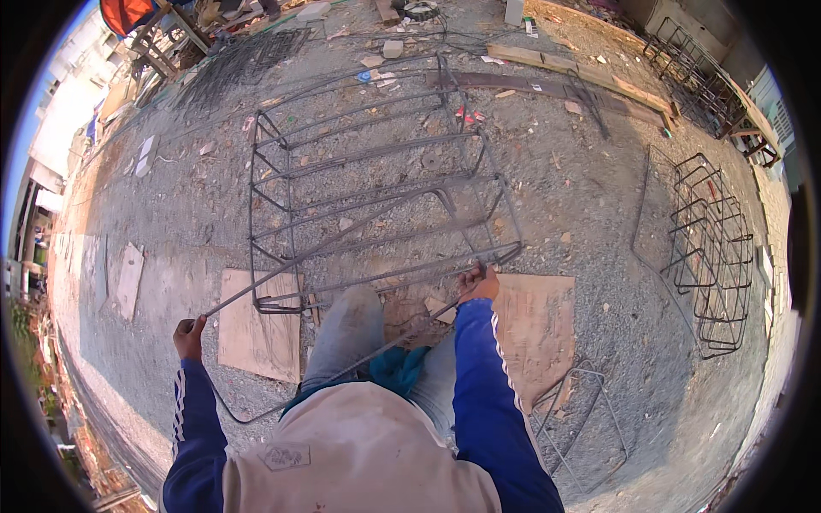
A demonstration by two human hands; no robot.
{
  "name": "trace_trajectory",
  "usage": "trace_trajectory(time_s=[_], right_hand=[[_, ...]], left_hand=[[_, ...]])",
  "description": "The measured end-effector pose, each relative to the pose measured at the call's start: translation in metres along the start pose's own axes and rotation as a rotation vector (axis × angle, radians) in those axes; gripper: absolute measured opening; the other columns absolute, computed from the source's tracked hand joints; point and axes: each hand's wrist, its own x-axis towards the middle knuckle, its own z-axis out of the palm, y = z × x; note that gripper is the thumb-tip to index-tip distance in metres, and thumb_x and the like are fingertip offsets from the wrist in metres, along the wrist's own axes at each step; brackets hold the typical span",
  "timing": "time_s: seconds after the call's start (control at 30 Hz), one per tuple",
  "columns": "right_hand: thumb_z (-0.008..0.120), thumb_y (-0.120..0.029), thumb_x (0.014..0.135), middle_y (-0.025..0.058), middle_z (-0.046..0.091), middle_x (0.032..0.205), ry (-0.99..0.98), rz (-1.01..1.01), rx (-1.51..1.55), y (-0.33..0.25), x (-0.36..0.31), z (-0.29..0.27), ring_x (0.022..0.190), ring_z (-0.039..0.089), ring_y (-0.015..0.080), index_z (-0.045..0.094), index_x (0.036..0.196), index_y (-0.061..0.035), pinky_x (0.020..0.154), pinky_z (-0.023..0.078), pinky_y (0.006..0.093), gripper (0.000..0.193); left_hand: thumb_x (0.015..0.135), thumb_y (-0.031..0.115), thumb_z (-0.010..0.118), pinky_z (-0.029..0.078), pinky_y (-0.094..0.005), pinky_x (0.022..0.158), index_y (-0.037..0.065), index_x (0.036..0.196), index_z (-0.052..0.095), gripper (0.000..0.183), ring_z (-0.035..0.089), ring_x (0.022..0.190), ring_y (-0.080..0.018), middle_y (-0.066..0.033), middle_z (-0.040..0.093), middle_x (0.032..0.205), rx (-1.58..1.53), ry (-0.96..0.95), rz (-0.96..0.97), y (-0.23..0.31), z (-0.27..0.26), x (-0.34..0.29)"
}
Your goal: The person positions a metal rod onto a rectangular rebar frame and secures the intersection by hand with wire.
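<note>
Hoop (248, 291) of bent rod spans my jeans (338, 333) and the cage's (251, 205) near end, left fingers (193, 327) and right fingers (475, 275) clamped on opposite sides; I judge steady, level handling best, lest its corner snag.

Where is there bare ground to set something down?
Mostly bare gravel lies between the large rebar cage and the thin rod at right, and left of the cage. It is crowded between the left hand and right hand, where a bent bar overlaps the cage.
</note>
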Motion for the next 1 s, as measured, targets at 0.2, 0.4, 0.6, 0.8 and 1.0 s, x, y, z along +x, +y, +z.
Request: trace_trajectory(time_s=[0.2, 0.4, 0.6, 0.8, 1.0], right_hand=[[0.044, -0.041, 0.098, -0.0009, 0.053, 0.067, -0.039, 0.021, 0.010, 0.000, 0.007, 0.001, 0.065, 0.046, 0.0163, 0.059, 0.088, -0.0081, 0.069, 0.043, 0.0366, 0.037], [0.043, -0.039, 0.099, -0.0014, 0.053, 0.071, -0.060, 0.042, 0.065, 0.001, -0.004, 0.006, 0.066, 0.046, 0.0142, 0.058, 0.092, -0.0093, 0.073, 0.043, 0.0361, 0.034], [0.045, -0.038, 0.099, -0.0008, 0.053, 0.070, -0.112, 0.006, 0.131, -0.005, -0.021, 0.014, 0.066, 0.047, 0.0141, 0.058, 0.093, -0.0067, 0.071, 0.045, 0.0356, 0.035], [0.047, -0.038, 0.099, -0.0003, 0.051, 0.069, -0.055, -0.075, 0.062, -0.002, -0.030, 0.020, 0.067, 0.048, 0.0153, 0.058, 0.092, -0.0075, 0.072, 0.048, 0.0375, 0.034], [0.042, -0.043, 0.098, 0.0021, 0.057, 0.080, -0.026, -0.126, 0.024, 0.007, -0.015, 0.041, 0.071, 0.049, 0.0167, 0.058, 0.101, -0.0100, 0.078, 0.047, 0.0418, 0.037]], left_hand=[[0.074, 0.037, 0.082, 0.039, -0.0262, 0.057, -0.003, 0.080, 0.067, 0.043, 0.047, 0.063, -0.0089, 0.0007, 0.058, 0.068, 0.097, 0.030, 0.009, 0.020, -0.008, -0.006], [0.073, 0.043, 0.081, 0.043, -0.0274, 0.060, -0.004, 0.083, 0.068, 0.050, 0.053, 0.066, -0.0108, -0.0032, 0.061, 0.069, 0.155, 0.080, 0.099, 0.031, -0.018, -0.001], [0.071, 0.057, 0.075, 0.049, -0.0368, 0.066, -0.001, 0.083, 0.069, 0.060, 0.063, 0.069, -0.0241, -0.0133, 0.067, 0.074, 0.463, 0.063, 0.152, 0.035, -0.005, 0.003], [0.070, 0.064, 0.073, 0.049, -0.0420, 0.073, -0.001, 0.077, 0.065, 0.066, 0.064, 0.079, -0.0340, -0.0192, 0.067, 0.080, 0.603, -0.158, 0.061, 0.046, 0.020, 0.009], [0.072, 0.063, 0.072, 0.047, -0.0455, 0.072, -0.001, 0.078, 0.061, 0.065, 0.061, 0.080, -0.0358, -0.0197, 0.062, 0.084, 0.578, -0.029, 0.130, 0.032, 0.036, 0.013]])
